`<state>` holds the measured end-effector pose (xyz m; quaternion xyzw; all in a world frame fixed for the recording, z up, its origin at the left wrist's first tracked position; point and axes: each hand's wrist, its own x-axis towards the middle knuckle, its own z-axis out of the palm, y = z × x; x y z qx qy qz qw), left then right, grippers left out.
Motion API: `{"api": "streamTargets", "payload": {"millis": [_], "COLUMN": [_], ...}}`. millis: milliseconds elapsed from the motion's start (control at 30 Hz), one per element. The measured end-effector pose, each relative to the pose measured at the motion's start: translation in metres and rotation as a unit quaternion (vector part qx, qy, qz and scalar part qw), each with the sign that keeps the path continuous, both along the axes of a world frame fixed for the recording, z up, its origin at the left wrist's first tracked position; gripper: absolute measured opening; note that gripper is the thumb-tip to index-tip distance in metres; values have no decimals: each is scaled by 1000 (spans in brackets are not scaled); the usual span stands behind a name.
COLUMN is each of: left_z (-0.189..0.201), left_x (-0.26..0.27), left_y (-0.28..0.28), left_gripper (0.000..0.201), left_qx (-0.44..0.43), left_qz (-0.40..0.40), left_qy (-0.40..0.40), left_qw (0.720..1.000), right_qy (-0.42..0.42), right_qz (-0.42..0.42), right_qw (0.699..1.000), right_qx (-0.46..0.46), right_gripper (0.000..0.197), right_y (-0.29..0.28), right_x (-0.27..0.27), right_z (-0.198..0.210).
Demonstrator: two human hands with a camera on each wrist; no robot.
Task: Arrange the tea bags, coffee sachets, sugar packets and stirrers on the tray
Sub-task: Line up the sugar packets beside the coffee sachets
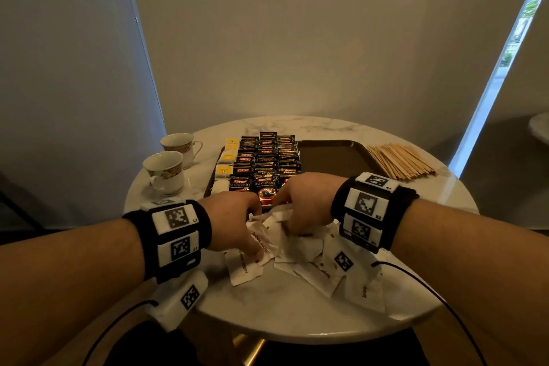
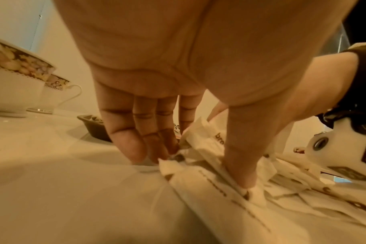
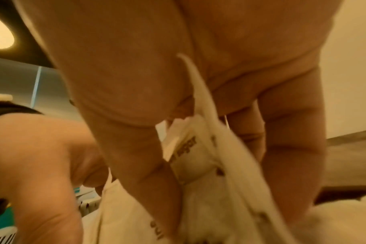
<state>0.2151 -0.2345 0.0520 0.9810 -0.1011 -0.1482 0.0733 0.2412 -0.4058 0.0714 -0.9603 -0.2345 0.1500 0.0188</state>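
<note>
At the near edge of the surface (image 1: 297, 318), the left hand (image 1: 234, 217) pinches sugar packets (image 1: 312, 258) from the loose heap; the right hand (image 1: 306, 202) clasps several. Best squared into one even stack, then set on the tray's (image 1: 329, 147) bare right half beside the coffee sachets (image 1: 264, 163).

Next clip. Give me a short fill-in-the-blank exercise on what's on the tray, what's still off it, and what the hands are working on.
1. Both hands, left hand and right hand, are gathering the loose white paper ____ packets.
2. The pale wooden stirrers lie in a heap on the round white marble table, to the ____ of the dark brown tray.
3. The black coffee sachets stand in rows on the ____.
4. Left of the tray stand ____ white floral teacups.

Missing words: sugar; right; tray; two
</note>
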Motion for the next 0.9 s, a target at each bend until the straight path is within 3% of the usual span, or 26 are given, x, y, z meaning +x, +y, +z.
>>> {"api": "streamTargets", "payload": {"millis": [233, 367, 433, 533, 633, 733, 800, 900], "left_z": [11, 21, 23, 26, 26, 21, 20, 19], "left_x": [21, 41, 52, 64, 80, 101, 114, 131], "left_y": [12, 11, 5, -9, -26, -45, -57, -67], "left_gripper": [73, 77, 70, 53, 50, 45, 33, 31], "left_qx": [-142, -296, -425, -600, -693, -728, -754, -781], "left_qz": [0, 25, 47, 75, 82, 85, 109, 156], "left_qy": [-16, -37, -24, 36, 140, 206, 204, 197], "left_qw": [990, 954, 904, 796, 702, 649, 615, 572], "right_qy": [48, 93, 124, 116, 112, 113, 95, 56], "right_qz": [-72, -98, -120, -150, -159, -146, -151, -153], "right_qw": [988, 965, 939, 897, 846, 825, 810, 812], "right_qx": [129, 223, 296, 400, 496, 534, 558, 560], "right_gripper": [14, 17, 22, 44, 51, 15, 21, 25], "right_y": [-21, -36, -43, -48, -45, -39, -33, -29], "right_x": [22, 40, 48, 65, 82, 95, 105, 128], "right_z": [18, 26, 26, 22, 17, 15, 14, 9]}}
